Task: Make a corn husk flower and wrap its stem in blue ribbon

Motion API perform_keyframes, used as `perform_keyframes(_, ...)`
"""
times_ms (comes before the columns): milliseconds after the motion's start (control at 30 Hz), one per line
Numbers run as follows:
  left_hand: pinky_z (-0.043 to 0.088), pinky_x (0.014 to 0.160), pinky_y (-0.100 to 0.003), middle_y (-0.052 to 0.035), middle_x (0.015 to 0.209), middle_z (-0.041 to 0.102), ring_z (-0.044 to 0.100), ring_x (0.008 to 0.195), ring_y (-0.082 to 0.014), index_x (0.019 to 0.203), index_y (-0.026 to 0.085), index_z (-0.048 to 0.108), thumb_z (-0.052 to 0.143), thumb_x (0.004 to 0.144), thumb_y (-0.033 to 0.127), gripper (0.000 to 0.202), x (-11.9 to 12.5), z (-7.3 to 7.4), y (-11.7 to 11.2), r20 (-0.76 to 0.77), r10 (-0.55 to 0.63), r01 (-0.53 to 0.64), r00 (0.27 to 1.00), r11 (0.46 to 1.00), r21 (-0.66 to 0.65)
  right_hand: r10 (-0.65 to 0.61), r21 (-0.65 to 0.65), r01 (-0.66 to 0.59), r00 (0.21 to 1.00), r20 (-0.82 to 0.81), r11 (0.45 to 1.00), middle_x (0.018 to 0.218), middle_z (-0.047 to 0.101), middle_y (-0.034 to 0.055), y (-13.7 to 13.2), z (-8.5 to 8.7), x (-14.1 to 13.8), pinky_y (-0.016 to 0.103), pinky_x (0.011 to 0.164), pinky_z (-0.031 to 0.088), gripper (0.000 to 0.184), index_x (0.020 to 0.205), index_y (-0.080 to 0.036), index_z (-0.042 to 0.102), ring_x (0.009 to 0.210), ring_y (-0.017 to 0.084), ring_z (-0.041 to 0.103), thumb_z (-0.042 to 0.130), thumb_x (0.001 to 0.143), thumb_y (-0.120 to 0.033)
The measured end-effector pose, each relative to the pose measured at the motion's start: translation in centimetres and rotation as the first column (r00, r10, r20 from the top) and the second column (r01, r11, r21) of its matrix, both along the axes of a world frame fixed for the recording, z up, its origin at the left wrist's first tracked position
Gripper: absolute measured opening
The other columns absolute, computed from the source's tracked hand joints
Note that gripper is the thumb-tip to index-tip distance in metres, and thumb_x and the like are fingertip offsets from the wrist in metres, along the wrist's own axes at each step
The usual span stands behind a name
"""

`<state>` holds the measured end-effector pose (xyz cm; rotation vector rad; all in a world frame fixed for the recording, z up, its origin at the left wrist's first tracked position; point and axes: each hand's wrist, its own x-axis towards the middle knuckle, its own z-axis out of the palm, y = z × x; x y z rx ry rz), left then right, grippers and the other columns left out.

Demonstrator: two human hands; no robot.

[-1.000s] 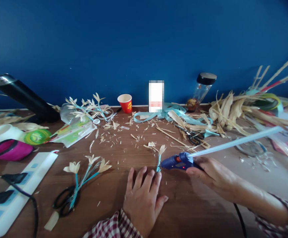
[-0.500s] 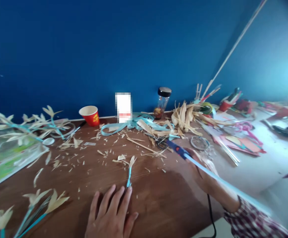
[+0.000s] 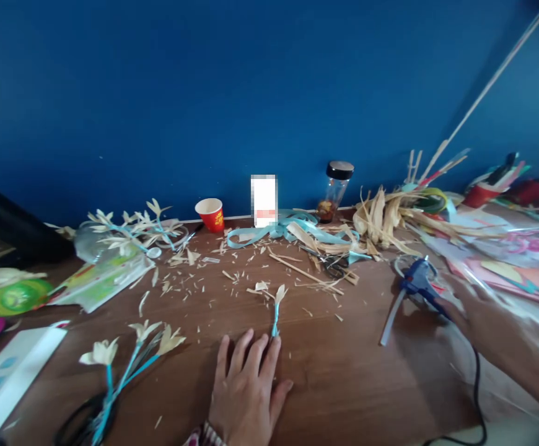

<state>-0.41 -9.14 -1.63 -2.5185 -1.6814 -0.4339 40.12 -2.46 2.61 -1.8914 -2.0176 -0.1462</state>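
Note:
My left hand (image 3: pixel 246 384) lies flat on the brown table, fingers spread, with a fingertip at the lower end of a small husk flower with a light blue stem (image 3: pixel 276 313). On the right, a blue hot glue gun (image 3: pixel 420 282) points its nozzle upward, its pale glue stick slanting down to the left. My right hand (image 3: pixel 483 316) is at the end of the gun's handle, smeared by motion; whether its fingers still grip is unclear. A bunch of finished husk flowers (image 3: pixel 132 350) with blue stems lies to the left.
Along the blue wall stand a red paper cup (image 3: pixel 212 217), a jar with a black lid (image 3: pixel 337 192) and dry corn husks (image 3: pixel 381 217). Light blue ribbon (image 3: pixel 292 226) and scissors (image 3: pixel 334 266) lie in front. Husk scraps litter the table (image 3: pixel 334 371). The gun's black cord (image 3: pixel 478 384) trails at right.
My right hand has turned the glue gun nozzle-up, farther right, and the hand is now blurred at its handle. The view has swung left; my left hand keeps its place at the flower.

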Motion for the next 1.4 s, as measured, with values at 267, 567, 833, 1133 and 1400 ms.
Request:
perform_keyframes(267, 0.024, 0.101, -0.055, -0.0045, 0.114, 0.065, 0.049, 0.113, -0.0302, 0.12, 0.025, 0.058, 0.05, 0.083, 0.042, 0.042, 0.8, 0.8, -0.2, 0.096, 0.09, -0.083, 0.991, 0.994, -0.072, 0.739, -0.175, -0.722, 0.672, 0.049, 0.669, 0.108, 0.06, 0.0044, 1.3, 2.6, -21.7, 0.029, 0.075, 0.049, 0.022, 0.105, -0.026, 0.057, 0.091, 0.018, 0.057, 0.047, 0.086, -0.017)
perform_keyframes(567, 0.026, 0.102, -0.056, -0.004, 0.113, 0.064, 0.048, 0.113, -0.0291, 0.118, 0.026, 0.058, 0.054, 0.081, 0.041, 0.041, 0.8, 0.6, -0.3, 0.126, 0.101, -0.092, 0.987, 0.993, -0.079, 0.798, -0.262, -0.756, 0.587, 0.136, 0.6, 0.12, 0.054, 0.0027, 4.7, 0.0, -23.2, 0.023, 0.058, 0.046, 0.016, 0.1, -0.023, 0.058, 0.077, 0.013, 0.06, 0.047, 0.09, -0.017)
perform_keyframes(833, 0.032, 0.099, -0.054, -0.006, 0.107, 0.063, 0.049, 0.111, -0.0285, 0.108, 0.03, 0.064, 0.06, 0.079, 0.034, 0.031, 0.1, 0.5, -0.7, 0.245, 0.013, -0.026, 0.97, 0.998, 0.049, 0.818, -0.208, -0.797, 0.514, 0.256, 0.567, 0.118, 0.055, 0.002, 4.7, 0.2, -22.9, 0.023, 0.054, 0.04, 0.014, 0.095, -0.022, 0.06, 0.073, 0.012, 0.058, 0.048, 0.09, -0.017)
perform_keyframes(1133, 0.052, 0.064, -0.029, -0.0031, 0.074, 0.073, 0.066, 0.069, -0.0184, 0.078, 0.02, 0.071, 0.058, 0.078, 0.031, 0.017, -1.4, 3.9, 6.3, 0.68, 0.29, 0.091, 0.673, 0.88, -0.466, 0.836, -0.027, -0.852, 0.507, 0.211, 0.524, 0.102, 0.059, 0.0046, 4.7, 1.2, -22.3, 0.027, 0.062, 0.039, 0.013, 0.091, -0.02, 0.061, 0.082, 0.016, 0.05, 0.048, 0.091, -0.021)
perform_keyframes(1400, 0.051, 0.064, -0.028, -0.0054, 0.077, 0.069, 0.063, 0.067, -0.0167, 0.082, 0.017, 0.069, 0.06, 0.077, 0.031, 0.017, -0.4, 4.6, 7.6, 0.737, 0.202, -0.107, 0.645, 0.979, -0.175, 0.791, -0.023, -0.815, 0.555, 0.258, 0.579, 0.087, 0.057, 0.0033, 4.9, 1.9, -22.2, 0.029, 0.061, 0.036, 0.01, 0.093, -0.019, 0.059, 0.08, 0.018, 0.047, 0.049, 0.091, -0.021)
